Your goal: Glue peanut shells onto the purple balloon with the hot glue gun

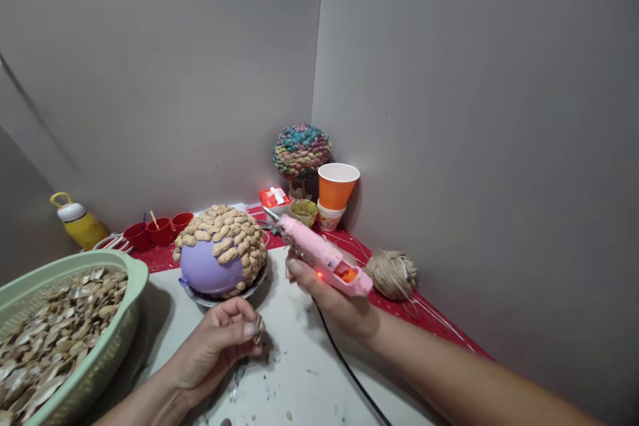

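My right hand [327, 296] grips a pink glue gun [323, 254] with a red light glowing on its side and its nozzle pointing up and left; a black cord [349, 373] trails from it toward me. My left hand [219, 343] is closed in a pinch on a peanut shell [259, 327], just below and left of the gun. Behind both hands sits a purple balloon [207, 269] on a metal plate [200, 299]. Glued peanut shells [224, 233] cover the balloon's top and right side.
A green basket [107, 353] full of peanut shells stands at the left. At the back are red cups [158, 229], a yellow bottle [80, 219], an orange cup [338, 185], a shell-covered coloured ball [301, 150] and a twine ball [392, 273]. Grey partition walls close off back and right.
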The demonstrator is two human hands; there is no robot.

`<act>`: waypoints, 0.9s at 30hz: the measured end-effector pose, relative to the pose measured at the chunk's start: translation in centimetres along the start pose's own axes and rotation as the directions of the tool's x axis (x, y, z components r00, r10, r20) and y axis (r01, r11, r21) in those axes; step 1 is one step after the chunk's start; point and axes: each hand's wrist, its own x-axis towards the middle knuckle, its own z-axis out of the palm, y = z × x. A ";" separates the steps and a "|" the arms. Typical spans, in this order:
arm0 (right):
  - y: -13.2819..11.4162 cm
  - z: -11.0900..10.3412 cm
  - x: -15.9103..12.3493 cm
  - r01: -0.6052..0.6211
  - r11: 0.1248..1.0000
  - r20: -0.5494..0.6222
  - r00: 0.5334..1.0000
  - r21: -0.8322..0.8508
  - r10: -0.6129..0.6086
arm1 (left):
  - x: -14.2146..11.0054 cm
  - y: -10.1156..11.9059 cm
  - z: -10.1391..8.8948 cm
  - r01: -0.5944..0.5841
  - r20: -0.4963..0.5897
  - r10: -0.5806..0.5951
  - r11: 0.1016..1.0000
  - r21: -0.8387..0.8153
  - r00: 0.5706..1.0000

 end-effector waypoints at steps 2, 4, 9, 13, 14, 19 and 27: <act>0.8 -0.1 1.9 0.147 0.985 -0.090 0.984 -0.096 -0.155 | 0.0 -0.1 0.0 -0.004 -0.010 0.004 1.000 -0.020 1.000; 1.5 -0.2 2.9 0.178 0.978 -0.128 0.973 -0.111 -0.191 | -0.1 -0.1 0.0 -0.013 -0.019 0.012 0.999 -0.043 1.000; 1.9 -0.2 -0.1 0.067 0.996 -0.115 0.991 -0.055 -0.073 | -0.6 0.1 0.4 -0.025 0.012 0.026 0.997 -0.075 1.000; 1.2 -0.3 -3.3 0.050 0.999 0.136 0.989 0.015 -0.052 | -1.1 1.0 0.8 -0.043 0.029 0.046 0.996 -0.084 0.999; 1.0 -0.3 -3.6 0.092 0.995 0.195 0.976 0.026 -0.095 | -1.2 1.2 0.9 -0.057 0.021 0.059 0.995 -0.082 0.998; 0.5 -0.4 -3.3 0.344 0.937 0.300 0.888 0.066 -0.347 | -1.7 2.5 1.1 -0.164 -0.012 0.164 0.986 -0.026 0.986; 1.3 -0.4 -3.5 0.412 0.911 0.366 0.850 -0.013 -0.380 | -2.2 3.3 0.8 -0.274 -0.113 0.276 0.961 0.037 0.954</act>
